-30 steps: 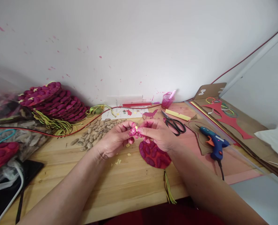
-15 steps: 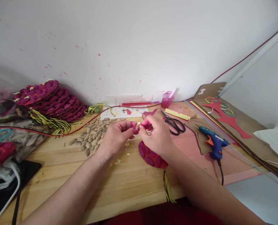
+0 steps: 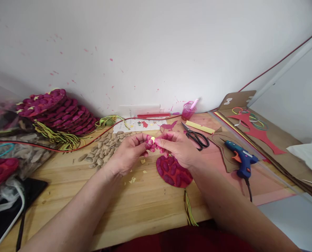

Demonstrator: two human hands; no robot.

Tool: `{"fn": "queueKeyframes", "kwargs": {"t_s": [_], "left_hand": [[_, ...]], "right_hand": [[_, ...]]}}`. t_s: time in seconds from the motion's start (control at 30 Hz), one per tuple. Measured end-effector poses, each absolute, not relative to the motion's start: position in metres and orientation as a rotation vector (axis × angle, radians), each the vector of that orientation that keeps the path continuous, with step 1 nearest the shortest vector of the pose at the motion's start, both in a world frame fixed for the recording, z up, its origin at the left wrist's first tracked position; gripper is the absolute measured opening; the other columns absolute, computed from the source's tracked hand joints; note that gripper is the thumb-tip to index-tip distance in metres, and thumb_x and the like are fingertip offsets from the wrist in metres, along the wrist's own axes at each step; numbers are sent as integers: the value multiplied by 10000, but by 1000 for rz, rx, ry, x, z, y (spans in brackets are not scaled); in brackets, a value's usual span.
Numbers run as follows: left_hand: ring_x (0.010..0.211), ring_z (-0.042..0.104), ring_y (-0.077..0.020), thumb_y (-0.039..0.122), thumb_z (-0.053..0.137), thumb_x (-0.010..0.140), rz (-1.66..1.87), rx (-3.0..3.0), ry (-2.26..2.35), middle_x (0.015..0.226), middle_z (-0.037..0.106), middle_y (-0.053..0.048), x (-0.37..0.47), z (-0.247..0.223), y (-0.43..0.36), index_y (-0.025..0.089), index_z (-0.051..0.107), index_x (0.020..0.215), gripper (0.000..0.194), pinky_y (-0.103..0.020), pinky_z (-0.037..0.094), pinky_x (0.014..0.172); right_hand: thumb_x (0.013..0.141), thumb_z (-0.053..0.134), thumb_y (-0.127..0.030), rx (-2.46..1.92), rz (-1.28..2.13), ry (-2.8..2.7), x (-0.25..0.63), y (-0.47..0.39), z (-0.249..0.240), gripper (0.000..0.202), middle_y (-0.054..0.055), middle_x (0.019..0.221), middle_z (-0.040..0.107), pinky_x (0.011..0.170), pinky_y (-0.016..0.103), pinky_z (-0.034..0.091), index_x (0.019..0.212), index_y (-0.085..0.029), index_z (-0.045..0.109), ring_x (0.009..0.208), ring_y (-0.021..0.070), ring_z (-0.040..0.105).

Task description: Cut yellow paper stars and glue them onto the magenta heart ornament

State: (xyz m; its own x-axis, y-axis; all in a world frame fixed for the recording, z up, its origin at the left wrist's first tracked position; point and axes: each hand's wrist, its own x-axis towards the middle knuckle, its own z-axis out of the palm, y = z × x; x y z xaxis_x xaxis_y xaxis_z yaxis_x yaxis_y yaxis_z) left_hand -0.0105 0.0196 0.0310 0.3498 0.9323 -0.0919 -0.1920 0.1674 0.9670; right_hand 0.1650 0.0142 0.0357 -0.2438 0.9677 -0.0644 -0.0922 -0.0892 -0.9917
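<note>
So the wooden table (image 3: 134,206) runs under everything, with a stack of magenta bumpy discs (image 3: 61,112) well off to the left of the left hand and a pile of peanuts (image 3: 103,148) just beyond that same hand. The left hand (image 3: 129,150) and right hand (image 3: 177,148) nearly meet, thumbs pressed to curled fingers, fingertips stained pink. Just below the right hand there's a red disc (image 3: 173,171) lying flat, long axis slanting slightly down to the right, its tassel (image 3: 188,210) pointing back at the person. Right of that hand, a blue glue gun (image 3: 242,157) aims its nozzle left and away; nearer it, scissors (image 3: 189,133) have tips pointing away and leftward. Tiniest is a yellow piece (image 3: 153,139), pinched between both hands' fingertips, too small to tell which way it points.
</note>
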Motion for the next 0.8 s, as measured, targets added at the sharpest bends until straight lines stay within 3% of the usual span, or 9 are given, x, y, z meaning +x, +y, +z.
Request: {"fn": "queueKeyframes", "kwargs": {"t_s": [0.1,0.33,0.57,0.8], "left_hand": [[657,567,-103,332,798,706,985,1120,892,727,657,-5,-10,29,21,157,678,804,234,-206,435,581],[662,560,-120,292,681,803,1022,1391,1006,715,646,-6,-10,28,22,164,665,802,130,-229,439,604],[619,521,-103,353,719,780,895,1373,858,720,610,3,-18,33,24,165,648,803,202,-218,426,579],[639,507,-84,332,793,730,924,1206,758,751,583,19,-17,28,26,168,627,823,251,-207,456,602]], "right_hand": [[710,790,-395,-1082,1505,-1242,165,14,36,257,2,665,661,477,222,379,777,-170,683,552,98,533],[723,789,-344,-1166,1169,-1439,164,13,38,198,25,722,695,564,248,447,787,-171,717,634,124,597],[695,806,-373,-1105,1444,-1276,164,14,34,250,-10,601,619,462,216,380,733,-161,681,524,88,514],[683,818,-342,-1038,1470,-1260,163,12,37,237,-2,639,656,496,215,402,745,-159,681,543,82,524]]}}
